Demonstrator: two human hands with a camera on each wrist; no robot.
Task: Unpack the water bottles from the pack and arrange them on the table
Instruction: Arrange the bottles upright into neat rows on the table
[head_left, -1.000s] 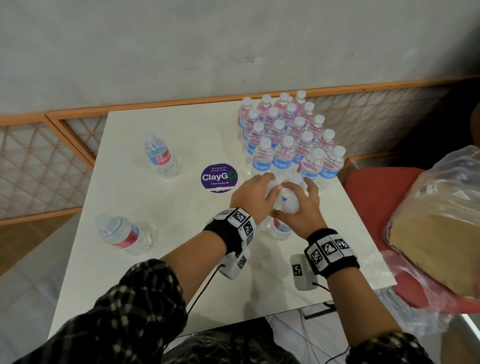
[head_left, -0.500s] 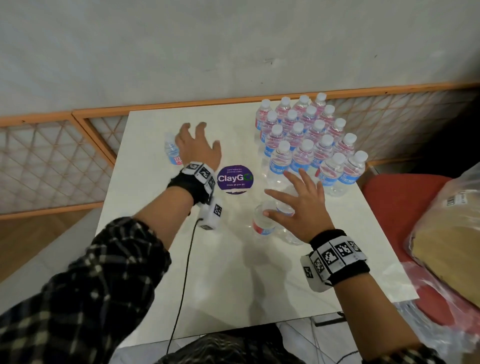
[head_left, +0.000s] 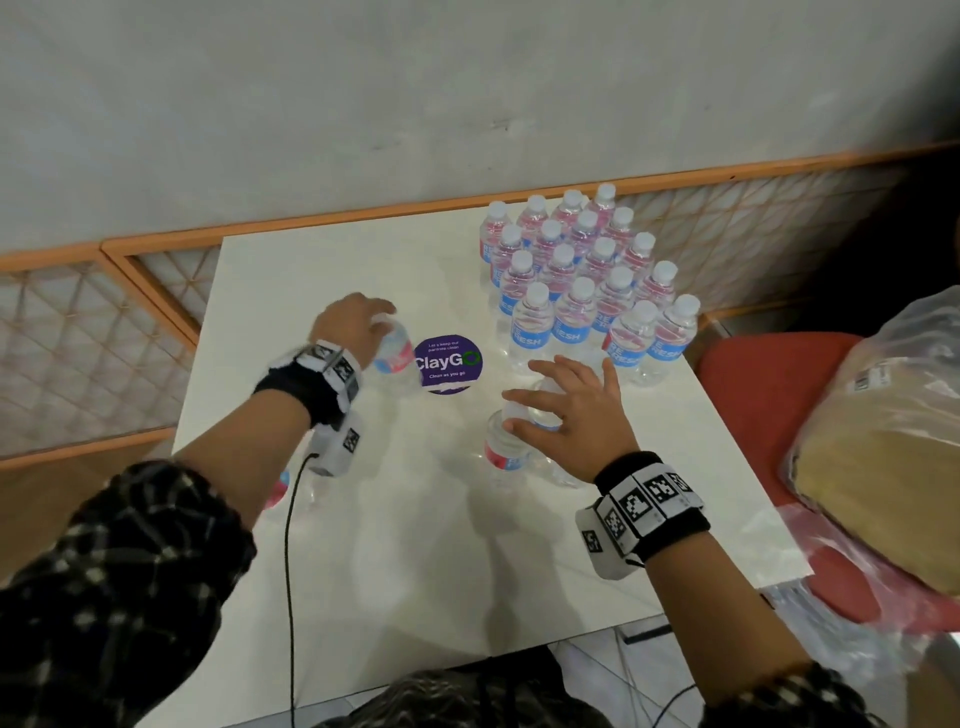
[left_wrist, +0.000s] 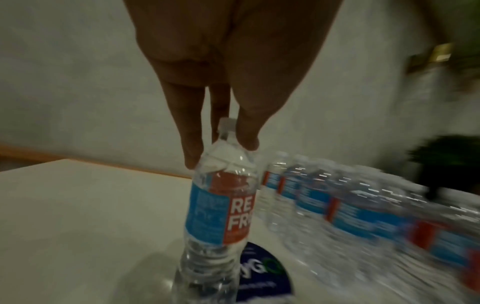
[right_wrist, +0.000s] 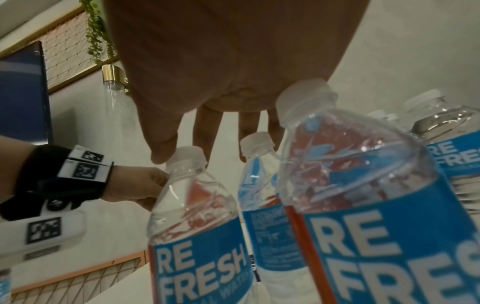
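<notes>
Bottle | clear, blue-red label, white cap | left hand holding neck

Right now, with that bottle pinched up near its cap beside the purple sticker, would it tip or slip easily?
Probably tippy: the bottle is tall and narrow, and the left hand holds it only near the cap. It looks filled with water, so likely heavy for its size. The thin clear plastic would probably give under a squeeze, and could feel slick.
</notes>
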